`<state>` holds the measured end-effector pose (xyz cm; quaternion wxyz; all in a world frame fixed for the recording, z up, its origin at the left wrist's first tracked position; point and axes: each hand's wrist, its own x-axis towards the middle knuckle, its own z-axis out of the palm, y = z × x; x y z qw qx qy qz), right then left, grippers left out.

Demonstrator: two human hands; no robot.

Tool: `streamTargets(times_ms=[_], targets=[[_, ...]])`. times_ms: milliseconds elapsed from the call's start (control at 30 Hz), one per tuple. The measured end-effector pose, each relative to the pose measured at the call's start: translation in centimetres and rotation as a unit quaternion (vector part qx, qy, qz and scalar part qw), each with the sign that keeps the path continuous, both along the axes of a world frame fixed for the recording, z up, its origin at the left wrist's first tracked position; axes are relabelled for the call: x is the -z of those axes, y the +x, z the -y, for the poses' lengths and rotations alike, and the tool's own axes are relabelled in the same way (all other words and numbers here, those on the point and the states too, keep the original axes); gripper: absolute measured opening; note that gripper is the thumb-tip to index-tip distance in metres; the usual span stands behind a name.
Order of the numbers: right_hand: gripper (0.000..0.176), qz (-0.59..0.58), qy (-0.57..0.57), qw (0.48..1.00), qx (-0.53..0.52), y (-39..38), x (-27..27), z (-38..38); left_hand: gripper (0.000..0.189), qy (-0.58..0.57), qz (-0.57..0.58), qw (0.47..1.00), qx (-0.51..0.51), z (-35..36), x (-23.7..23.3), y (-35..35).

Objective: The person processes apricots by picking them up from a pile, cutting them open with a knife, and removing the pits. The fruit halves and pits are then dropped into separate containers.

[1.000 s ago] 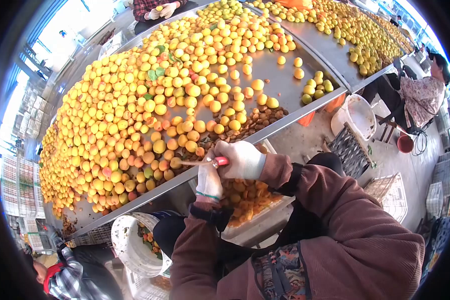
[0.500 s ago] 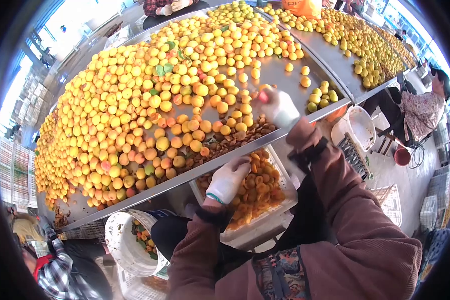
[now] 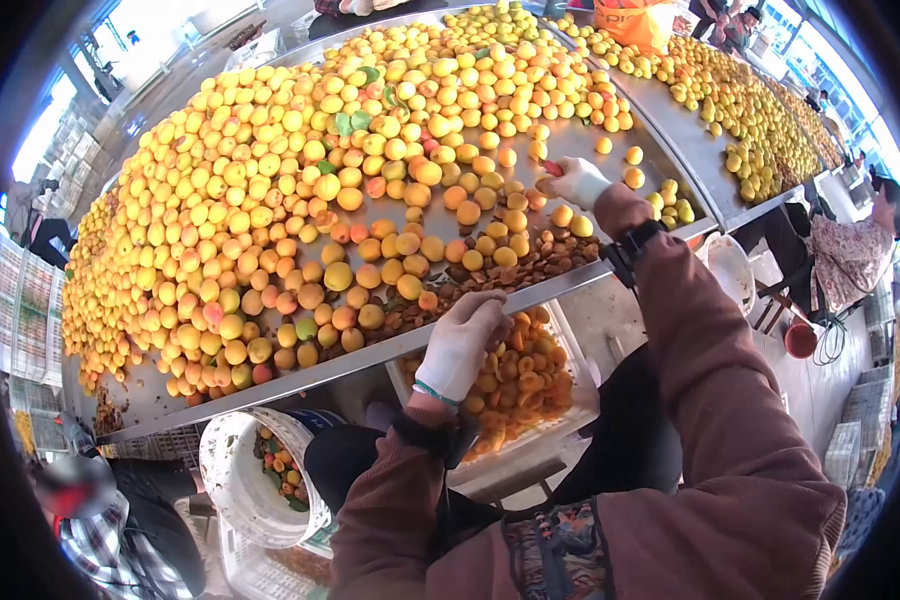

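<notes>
My right hand (image 3: 578, 183), in a white glove, reaches over the metal table and is closed on a small red tool (image 3: 552, 168) whose shape is mostly hidden. Whole apricots (image 3: 468, 212) lie just left of it. My left hand (image 3: 460, 345), also gloved, is at the table's near edge with its fingers curled together; whatever they hold is hidden. Below that hand, a white crate (image 3: 582, 392) holds pitted apricot halves (image 3: 523, 375). Brown apricot pits (image 3: 560, 262) lie along the inside of the table edge, between my hands.
A large heap of apricots (image 3: 230, 190) covers much of the metal table (image 3: 580, 145), which has a raised rim (image 3: 370, 358). A white bucket (image 3: 232, 470) with fruit and leaves stands at lower left. Co-workers sit at left and right (image 3: 850, 250). An orange bag (image 3: 635, 22) lies far back.
My right hand has moved away from the near edge, farther over the table, still with the red tool. My left hand stays by the edge. The whole view has shifted slightly.
</notes>
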<state>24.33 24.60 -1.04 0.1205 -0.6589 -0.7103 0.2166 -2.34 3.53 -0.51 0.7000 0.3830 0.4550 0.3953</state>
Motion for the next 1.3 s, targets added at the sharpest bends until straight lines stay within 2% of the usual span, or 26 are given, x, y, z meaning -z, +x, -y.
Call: streamTargets(times_ms=[67,133,167,200,233,300,433,500,533,567,633,700,767,800,833,900,933,967,1000,1033,1100,1167,1200,1233,1267,1300], targets=[[0.053,-0.200,-0.100,0.973,0.061,-3.1,-4.6,5.2,0.034,0.002,0.003,1.000,-0.021,0.1,-0.4,0.2],[0.047,-0.389,-0.099,0.916,-0.029,-4.0,-5.3,9.8,0.036,0.007,-0.002,0.997,-0.074,0.4,-1.8,0.6],[0.047,-0.480,-0.091,0.872,-0.016,-5.3,-3.9,11.3,0.036,0.005,-0.005,0.997,-0.076,0.2,-1.3,0.6],[0.047,-0.472,-0.201,0.858,-0.010,-5.4,-4.7,13.3,0.036,0.021,0.046,0.995,-0.084,-0.1,-0.2,0.8],[0.047,-0.467,-0.215,0.858,0.007,-6.5,-5.2,15.2,0.036,0.036,0.097,0.991,-0.089,-0.4,0.7,0.8],[0.046,-0.550,-0.146,0.820,-0.059,-8.2,-2.4,17.5,0.037,0.041,0.076,0.995,-0.042,-0.1,0.6,0.8],[0.043,-0.589,-0.102,0.800,-0.050,-9.9,-1.2,20.2,0.039,0.049,-0.042,0.998,-0.020,1.1,-1.4,1.3],[0.041,-0.565,-0.105,0.817,-0.056,-9.6,-2.3,20.6,0.042,0.005,0.112,0.992,-0.058,1.1,-0.7,0.6],[0.038,-0.534,-0.105,0.837,-0.052,-9.2,-3.2,20.7,0.033,-0.001,0.174,0.982,-0.071,1.3,-0.5,0.2],[0.037,-0.555,-0.111,0.821,-0.071,-8.7,-4.1,20.9,0.033,0.004,0.169,0.983,-0.071,1.2,-0.5,-0.1],[0.037,-0.687,-0.166,0.704,-0.075,-8.9,-1.4,19.5,0.038,0.036,0.237,0.968,-0.080,1.1,-0.3,-0.4],[0.038,-0.556,-0.033,0.818,-0.144,-9.7,-0.7,20.4,0.043,0.033,0.244,0.967,-0.062,1.1,-1.0,-0.7],[0.039,-0.550,-0.001,0.819,-0.166,-10.2,-1.1,21.2,0.043,0.037,0.160,0.980,-0.116,1.1,-1.0,-0.3],[0.038,-0.528,-0.021,0.837,-0.141,-10.2,-2.1,21.7,0.042,-0.042,0.219,0.965,-0.138,0.8,-0.8,-0.4],[0.038,-0.506,-0.041,0.854,-0.117,-10.2,-2.7,22.0,0.042,-0.045,0.218,0.965,-0.137,0.8,-0.5,-0.5],[0.036,-0.507,-0.031,0.853,-0.120,-10.3,-2.7,21.9,0.041,0.002,0.208,0.976,-0.070,0.8,-0.4,-0.8],[0.035,-0.559,-0.062,0.818,-0.120,-10.4,-2.5,21.8,0.041,0.002,0.205,0.976,-0.071,0.8,-0.6,-0.8],[0.034,-0.609,-0.094,0.778,-0.121,-10.5,-2.2,21.7,0.045,0.037,0.118,0.990,-0.065,0.9,-1.1,-0.6],[0.033,-0.591,-0.094,0.795,-0.098,-10.7,-1.8,21.7,0.049,0.071,0.030,0.995,-0.058,1.0,-1.4,-0.4],[0.033,-0.594,-0.095,0.793,-0.099,-10.5,-1.8,21.7,0.049,0.070,0.027,0.995,-0.060,1.1,-1.5,-0.4],[0.030,-0.472,-0.020,0.873,-0.123,-10.0,-3.2,21.9,0.047,0.166,-0.013,0.985,-0.043,1.3,-1.6,-0.6],[0.029,-0.498,-0.017,0.862,-0.094,-10.1,-1.3,22.0,0.035,0.122,-0.001,0.992,-0.032,1.0,-1.5,-0.7],[0.031,-0.484,-0.054,0.869,-0.089,-10.1,-3.4,22.5,0.026,0.162,0.035,0.984,-0.064,0.9,-1.1,-0.4],[0.035,-0.531,-0.080,0.840,-0.080,-10.2,-1.8,22.4,0.025,0.217,-0.002,0.975,-0.040,0.1,1.4,-1.1],[0.039,-0.553,-0.066,0.826,-0.079,-10.3,-0.6,22.7,0.031,0.157,0.062,0.985,-0.031,0.2,0.1,-1.2],[0.042,-0.557,-0.040,0.824,-0.095,-10.8,-1.0,22.8,0.039,0.137,0.028,0.990,-0.013,0.7,-1.1,-1.5]])
